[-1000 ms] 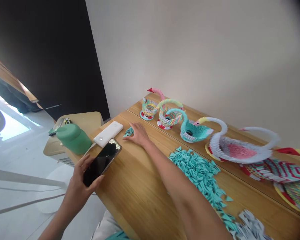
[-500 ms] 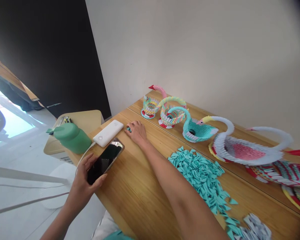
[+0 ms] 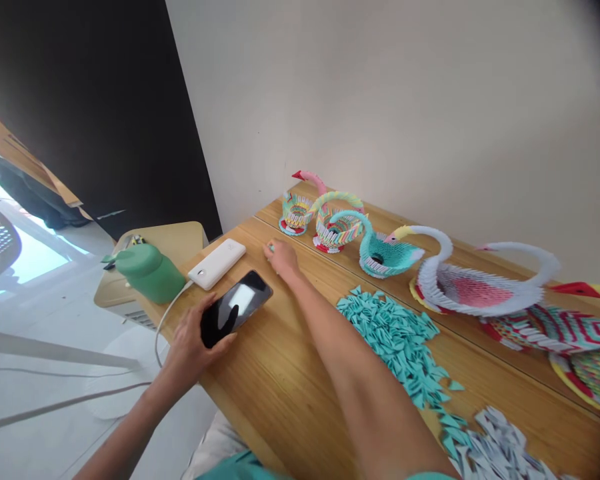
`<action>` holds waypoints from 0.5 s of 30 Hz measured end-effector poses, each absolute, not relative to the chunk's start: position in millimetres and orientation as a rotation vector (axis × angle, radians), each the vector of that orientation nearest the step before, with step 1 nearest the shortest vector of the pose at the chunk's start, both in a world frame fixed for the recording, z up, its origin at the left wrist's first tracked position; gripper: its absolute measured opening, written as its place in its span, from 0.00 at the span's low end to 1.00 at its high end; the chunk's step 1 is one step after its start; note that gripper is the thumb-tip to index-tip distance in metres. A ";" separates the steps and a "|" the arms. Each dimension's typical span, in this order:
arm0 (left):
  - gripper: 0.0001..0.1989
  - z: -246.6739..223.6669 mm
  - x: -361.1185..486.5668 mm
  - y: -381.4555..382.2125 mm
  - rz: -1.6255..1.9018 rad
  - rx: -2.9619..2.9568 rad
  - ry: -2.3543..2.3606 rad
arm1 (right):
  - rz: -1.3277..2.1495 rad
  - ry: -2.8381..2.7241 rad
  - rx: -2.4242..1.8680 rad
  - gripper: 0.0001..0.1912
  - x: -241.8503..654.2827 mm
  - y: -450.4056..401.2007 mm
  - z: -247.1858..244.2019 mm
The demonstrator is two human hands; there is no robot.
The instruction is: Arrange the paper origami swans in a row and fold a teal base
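My left hand (image 3: pixel 190 343) grips a black smartphone (image 3: pixel 247 300) by its near end, thumb along one side and fingers on the other. The phone lies low over the wooden table, its dark screen facing up with a bright reflection. Farther off, my right hand (image 3: pixel 283 259) is closed close to the tabletop, and a bit of teal folded paper (image 3: pixel 271 248) shows at its fingertips. How many pieces it holds is hidden. A white power bank (image 3: pixel 217 263) with a white cable lies just beyond the phone. Beside my right forearm spreads a heap of teal folded paper triangles (image 3: pixel 393 337).
Several folded-paper swans, including a teal one (image 3: pixel 387 253) and a white one (image 3: pixel 480 287), line the wall side of the table (image 3: pixel 275 373). Grey paper pieces (image 3: pixel 505 443) lie near the front. A green bottle (image 3: pixel 150 273) stands by the left edge, near a beige cabinet (image 3: pixel 180 235).
My left hand has moved the phone inward over the table, away from the edge. The fingers of my right hand have drawn together, and the hand is slightly farther right.
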State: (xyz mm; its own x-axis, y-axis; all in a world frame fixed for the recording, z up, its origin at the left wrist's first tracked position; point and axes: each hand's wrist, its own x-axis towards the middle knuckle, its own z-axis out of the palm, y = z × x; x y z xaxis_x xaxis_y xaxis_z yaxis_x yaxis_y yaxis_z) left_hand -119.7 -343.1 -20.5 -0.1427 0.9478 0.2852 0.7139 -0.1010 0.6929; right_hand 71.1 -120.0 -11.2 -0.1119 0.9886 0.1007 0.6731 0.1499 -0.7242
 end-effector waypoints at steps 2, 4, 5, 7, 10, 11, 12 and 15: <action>0.33 -20.1 -112.7 -335.5 1.002 1.960 1.822 | 0.730 -1.765 -1.579 0.12 84.7 -112.0 -4.9; 0.31 -22.0 -104.4 -326.8 0.915 2.082 1.743 | 0.877 -1.511 -1.515 0.14 100.4 -107.8 3.7; 0.31 -23.6 -100.4 -322.6 0.872 2.132 1.708 | 0.996 -1.328 -1.442 0.15 109.0 -107.5 9.0; 0.32 -26.4 -94.3 -315.3 0.788 2.206 1.663 | 1.244 -0.952 -1.226 0.17 127.5 -110.5 20.8; 0.33 -24.9 -91.1 -305.5 0.636 2.264 1.632 | 1.450 -0.675 -0.970 0.19 155.3 -121.9 39.8; 0.34 -22.1 -90.7 -300.9 0.587 2.279 1.612 | 1.483 -0.628 -0.919 0.18 162.9 -126.7 45.8; 0.35 -18.3 -90.0 -294.6 0.551 2.295 1.586 | 1.510 -0.581 -0.882 0.17 169.0 -131.7 51.4; 0.36 -5.0 -80.9 -262.9 0.540 2.346 1.523 | 1.569 -0.432 -0.822 0.16 176.4 -147.4 64.8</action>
